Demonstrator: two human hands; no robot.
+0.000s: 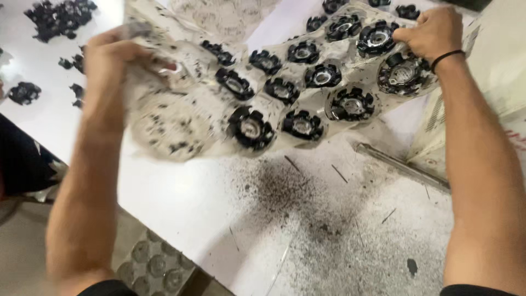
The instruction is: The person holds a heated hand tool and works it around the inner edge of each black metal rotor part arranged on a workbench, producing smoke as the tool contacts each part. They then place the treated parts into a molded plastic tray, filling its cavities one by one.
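Left hand (112, 60) and right hand (433, 30) closed on opposite ends of clear plastic blister tray (181, 118), black round parts (251, 129) seated in it, above soot-speckled white surface (192, 203)

Both forearms are bare from wrist to above the elbow. The right hand (433, 32) wears a thin black band around its wrist, plain and unmarked. The left hand (112, 60) is blurred, and no ring or band can be made out on it. At the bottom edge, dark fabric shows on both upper arms, probably black short sleeves.
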